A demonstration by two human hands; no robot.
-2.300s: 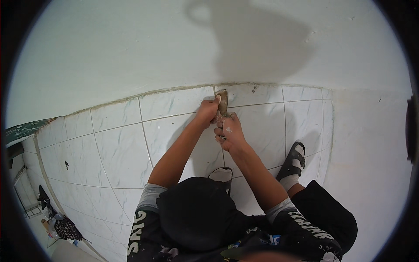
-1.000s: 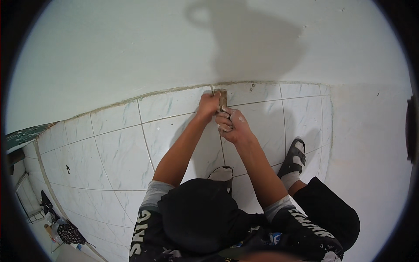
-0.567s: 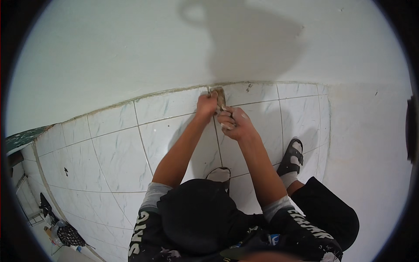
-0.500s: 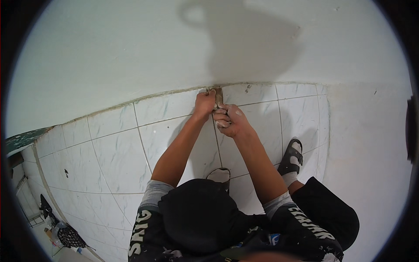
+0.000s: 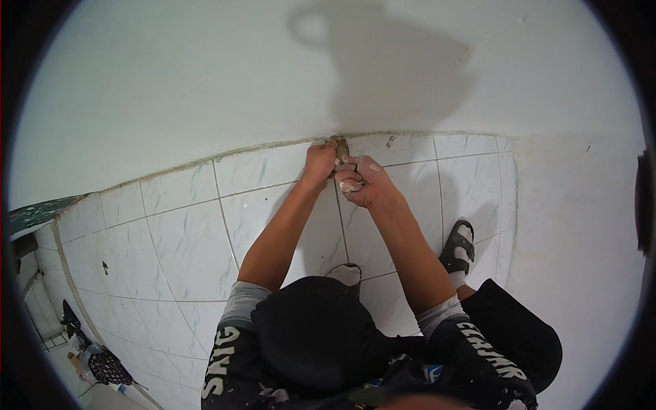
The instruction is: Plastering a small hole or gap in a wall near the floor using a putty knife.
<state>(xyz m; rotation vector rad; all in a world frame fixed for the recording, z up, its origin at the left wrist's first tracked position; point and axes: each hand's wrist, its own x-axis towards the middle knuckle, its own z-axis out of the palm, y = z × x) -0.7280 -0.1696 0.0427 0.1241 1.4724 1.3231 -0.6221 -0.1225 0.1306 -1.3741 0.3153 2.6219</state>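
Head view: the left hand [image 5: 320,164] pinches a flat, dull-brown piece [image 5: 342,145], its far end near the rough, crusty seam [image 5: 273,145] just beyond the grip. White-smeared, the right hand [image 5: 363,181] curls at its near end, clasp unclear. Glossy veined tiles [image 5: 181,239] lie beneath.
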